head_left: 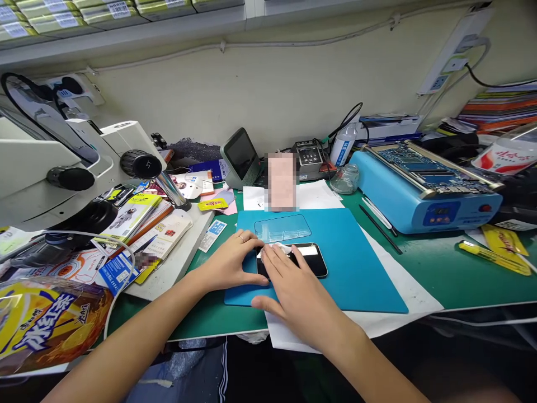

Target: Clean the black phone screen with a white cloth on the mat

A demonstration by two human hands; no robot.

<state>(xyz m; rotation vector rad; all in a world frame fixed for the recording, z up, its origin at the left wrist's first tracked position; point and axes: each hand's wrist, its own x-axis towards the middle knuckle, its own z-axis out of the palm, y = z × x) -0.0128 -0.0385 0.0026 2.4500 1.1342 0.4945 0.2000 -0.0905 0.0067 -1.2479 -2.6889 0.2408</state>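
Pale wall (293, 84) stands behind a crowded green tabletop (434, 260). My right hand (297, 291) lies over a white wipe (287, 248) on the phone (315, 267), most of its fingers laid out close together, the rightmost spread off to the side and the thumb well apart. My left hand (235, 258) curves about the phone's left end, thumb at the near edge and fingertips at the far one; whether they pinch or merely brace, I cannot tell. The phone lies lengthwise, left to right, on the blue mat (361, 274), its dark, shiny face up. I judge it light, stiff and slick, with a face that could scratch or crack, so its long edges are the place to hold. Just beyond it on the mat is a clear sheet (285, 226) with a dark outline; it looks thin and perhaps brittle, best gripped by its rim. White paper (413, 296) shows beneath the mat. Further out, a microscope (71, 178) stands at the left, a small display (242, 157) and a glass jar (344, 179) at the far side, and a blue machine (394, 190) bearing circuit boards (415, 159) at the right.
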